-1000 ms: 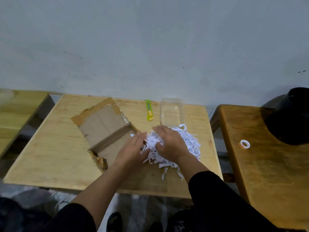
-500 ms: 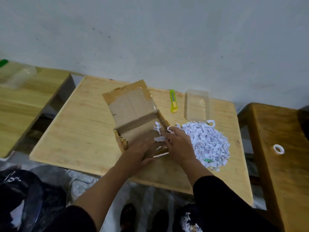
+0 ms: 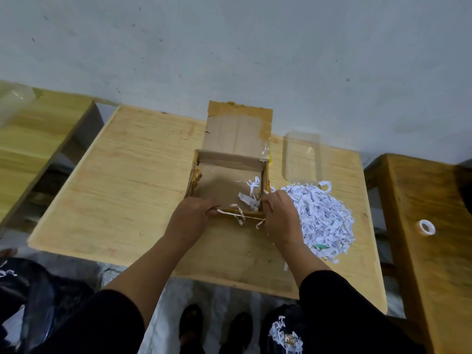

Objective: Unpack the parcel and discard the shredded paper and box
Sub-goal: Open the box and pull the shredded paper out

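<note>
Gripping the near wall of the box (image 3: 227,180) at its two corners: left hand (image 3: 190,221) with fingers (image 3: 208,209) curled closed over the near-left corner, right hand (image 3: 277,215) with fingers (image 3: 265,204) closed around the near-right corner. Standing near the middle of the tabletop (image 3: 122,180), lid flap raised toward the far edge, nearly empty, only a few paper strips (image 3: 251,194) left inside and over the near rim.

Probably light and thin, easy to bend, with torn left wall and loose tape; better to hold at the corners, as now, not at the flap.

Lying just beside the right hand, toward the right edge of the tabletop: big heap of shredded paper (image 3: 321,218), very light and loose, likely to scatter if pushed, needing a scoop with both hands. One strip fallen close to the near edge.

Beyond the heap, near the far right corner, a clear plastic container (image 3: 302,159), close enough to be knocked. On the neighbouring table at right, well apart, a tape roll (image 3: 427,227). On the floor at left, a dark bag (image 3: 38,302), perhaps for the waste.
</note>
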Demonstrator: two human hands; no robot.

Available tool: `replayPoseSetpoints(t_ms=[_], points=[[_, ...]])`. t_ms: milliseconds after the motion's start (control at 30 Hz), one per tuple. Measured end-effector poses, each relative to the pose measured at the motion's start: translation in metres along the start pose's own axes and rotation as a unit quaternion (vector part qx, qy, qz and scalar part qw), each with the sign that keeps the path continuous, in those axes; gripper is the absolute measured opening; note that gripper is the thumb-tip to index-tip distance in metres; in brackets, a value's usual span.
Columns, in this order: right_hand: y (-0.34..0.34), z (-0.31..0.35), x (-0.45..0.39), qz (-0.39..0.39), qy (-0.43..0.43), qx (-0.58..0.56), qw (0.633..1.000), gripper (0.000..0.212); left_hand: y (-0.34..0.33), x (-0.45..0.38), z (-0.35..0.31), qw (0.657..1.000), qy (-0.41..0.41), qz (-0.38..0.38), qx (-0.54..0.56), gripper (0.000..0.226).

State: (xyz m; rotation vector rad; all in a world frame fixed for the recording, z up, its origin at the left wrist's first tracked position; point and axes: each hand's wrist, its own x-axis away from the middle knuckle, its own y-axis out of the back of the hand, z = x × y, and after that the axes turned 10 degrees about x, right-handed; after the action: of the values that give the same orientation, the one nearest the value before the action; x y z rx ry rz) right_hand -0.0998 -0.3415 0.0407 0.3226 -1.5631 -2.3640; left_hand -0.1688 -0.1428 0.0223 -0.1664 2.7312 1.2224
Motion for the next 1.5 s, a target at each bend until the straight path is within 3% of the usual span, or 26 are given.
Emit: replayPoseSetpoints(t_ms=[200,300,500,567,667,767,967,1200,1400,1500], points=[[0.001,-0.008,0.003,0.02,-0.068,0.056,0.996,0.015,-0.002,0.001,0.008,1.0,0.007,0.019,0.0,0.033],[0.006,-0.003,0.005,-0.025,-0.007,0.088,0.996,0.01,-0.001,0.0,0.008,1.0,0.005,0.025,0.002,0.036],[-0.003,0.013,0.011,-0.009,0.12,0.099,0.988,0.042,0.001,0.0,0.006,1.0,-0.004,0.021,0.004,0.034],[-0.011,0.017,0.013,-0.011,0.14,0.113,0.984,0.042,0.001,-0.001,0.006,1.0,-0.006,0.018,0.003,0.027],[-0.019,0.025,0.014,-0.027,0.14,0.135,0.981,0.031,0.001,0.0,0.006,1.0,-0.01,0.016,0.005,0.035],[-0.025,0.028,0.01,-0.044,0.117,0.124,0.984,0.022,0.001,0.0,0.005,1.0,-0.011,0.016,0.006,0.029],[-0.008,0.023,0.01,-0.047,0.03,-0.022,0.998,0.022,0.002,0.0,0.003,1.0,-0.018,0.005,0.012,0.02],[0.024,0.004,0.01,-0.054,-0.097,-0.069,0.991,0.034,0.003,-0.002,0.001,0.999,-0.024,-0.007,0.027,0.02],[0.018,0.004,0.018,-0.09,-0.199,-0.143,0.965,0.024,0.005,-0.001,0.0,0.999,-0.046,-0.008,0.014,0.016],[0.017,-0.001,0.022,-0.057,-0.25,-0.229,0.939,0.021,0.005,0.0,0.0,0.999,-0.048,-0.009,0.018,0.015]])
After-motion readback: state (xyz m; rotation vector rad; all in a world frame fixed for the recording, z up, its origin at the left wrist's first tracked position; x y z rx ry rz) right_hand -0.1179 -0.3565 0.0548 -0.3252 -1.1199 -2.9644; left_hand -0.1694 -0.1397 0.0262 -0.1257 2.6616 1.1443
